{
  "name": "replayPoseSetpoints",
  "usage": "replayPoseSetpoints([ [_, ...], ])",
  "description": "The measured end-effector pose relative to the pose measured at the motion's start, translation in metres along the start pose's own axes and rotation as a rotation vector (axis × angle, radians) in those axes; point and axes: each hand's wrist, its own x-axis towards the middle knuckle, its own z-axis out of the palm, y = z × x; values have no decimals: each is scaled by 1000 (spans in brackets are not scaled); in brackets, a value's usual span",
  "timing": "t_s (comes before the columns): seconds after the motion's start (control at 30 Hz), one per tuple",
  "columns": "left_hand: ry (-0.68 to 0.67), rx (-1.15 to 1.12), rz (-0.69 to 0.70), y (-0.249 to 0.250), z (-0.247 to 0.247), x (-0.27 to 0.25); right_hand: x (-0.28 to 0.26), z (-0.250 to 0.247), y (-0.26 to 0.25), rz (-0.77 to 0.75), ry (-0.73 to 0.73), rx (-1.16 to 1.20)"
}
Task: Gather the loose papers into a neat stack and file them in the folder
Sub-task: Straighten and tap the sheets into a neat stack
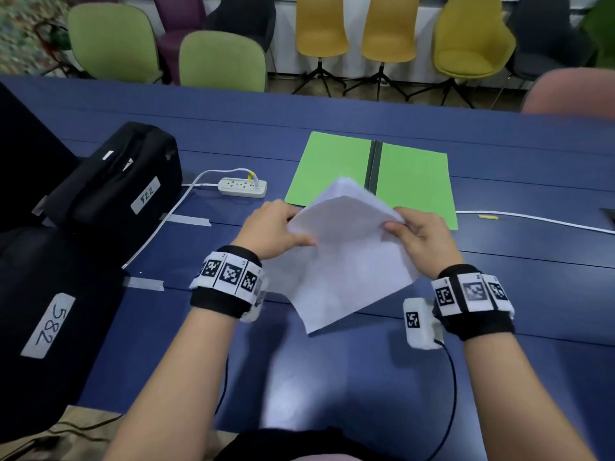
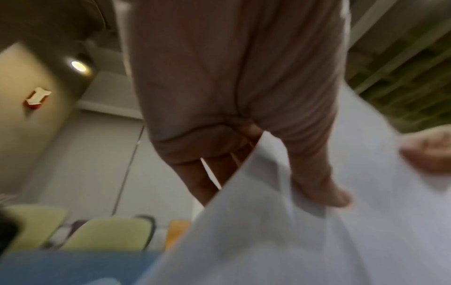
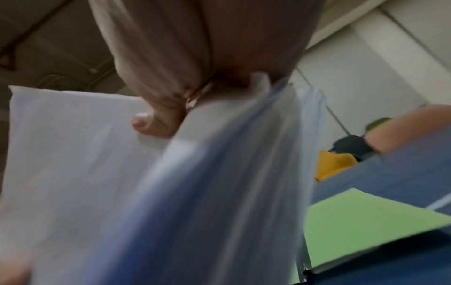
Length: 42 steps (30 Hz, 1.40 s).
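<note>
Papers [image 1: 346, 254]: a white sheaf held clear of the blue table [image 1: 332, 108], centre of the head view, tilted so one corner points toward the lower middle of the frame. Left hand [image 1: 271, 229] grips its left edge, thumb curled over the top sheet; right hand [image 1: 421, 237] pinches the upper right edge, thumb on top, fingers behind. Green folder [image 1: 372, 176] lies open and flat just above the sheaf in frame, dark spine down its middle, both leaves bare. Judgement: gathering looks done (no stray sheets visible on the table); squaring the edges and filing remain. In the right wrist view the sheet edges fan apart, so the stack is not yet neat. Sheet count unreadable through blur. The sheaf hides the folder's near edge and the fingers of both hands behind it. Both wrist views are motion-smeared.
</note>
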Motion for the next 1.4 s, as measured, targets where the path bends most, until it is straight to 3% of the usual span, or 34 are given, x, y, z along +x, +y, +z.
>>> replayPoseSetpoints([
  [0.1, -12, -134, -125, -55, 6, -7, -2, -11, 12, 95, 109, 185],
  [0.17, -26, -349, -171, -75, 10, -15, -6, -15, 18, 114, 128, 239],
  [0.3, 118, -904, -360, -89, 23, -30, -10, -8, 42, 195, 178, 312],
  [0.37, 77, -1128, -408, -83, 31, -35, -9, 0, 47, 226, 211, 361],
  [0.43, -35, -1196, -371, -71, 38, -36, -8, 5, 42, 224, 245, 404],
  [0.53, -27, -1251, -308, -57, 34, -33, -2, 3, 31, 203, 252, 436],
  [0.67, 231, -1168, -195, -34, 12, -20, 12, -8, 24, 216, 139, 416],
  [0.77, 343, -1016, -122, -17, 10, -10, 14, 3, 22, 255, 254, 509],
  [0.83, 357, -986, -160, -22, 20, -8, 7, 17, 30, 321, 286, 556],
  [0.93, 338, -959, -315, -45, 48, -12, -16, 42, 47, 496, 155, 531],
  [1.0, 315, -978, -395, -51, 64, -15, -29, 52, 52, 579, 167, 559],
  [1.2, 427, -1033, -523, -43, 72, -11, -30, 51, 47, 576, 287, 620],
  [1.4, 345, -1038, -535, -46, 64, -10, -30, 54, 46, 528, 341, 551],
])
